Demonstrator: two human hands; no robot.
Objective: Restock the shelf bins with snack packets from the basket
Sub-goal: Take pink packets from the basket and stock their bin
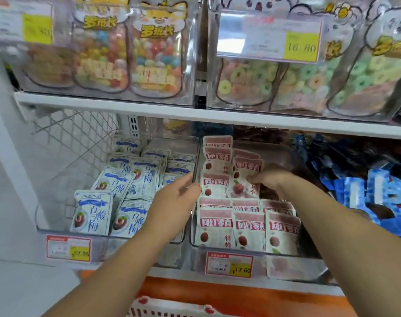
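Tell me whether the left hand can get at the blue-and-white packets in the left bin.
Probably yes. The left hand is open and empty, over the left bin; the blue-and-white packets lie uncovered in its open top. The right hand, pinching a red packet, is off to the side.

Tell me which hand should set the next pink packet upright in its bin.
Right. The right hand pinches a pink packet in the middle row; the left hand is open at that row's edge, holding nothing, beside the white packets.
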